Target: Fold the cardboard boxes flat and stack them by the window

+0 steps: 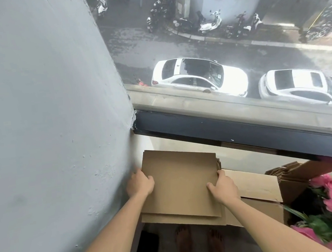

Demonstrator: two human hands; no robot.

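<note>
Fingers of the left hand [140, 184] and right hand [224, 187] are curling over opposite edges of the flattened cardboard box [180, 184], gripping it atop the stack of flattened boxes [172, 217] between the grey wall [45, 119] and window [225, 55].

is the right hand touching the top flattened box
Touching: the head view shows the right hand gripping the right edge of the top flattened box.
</note>
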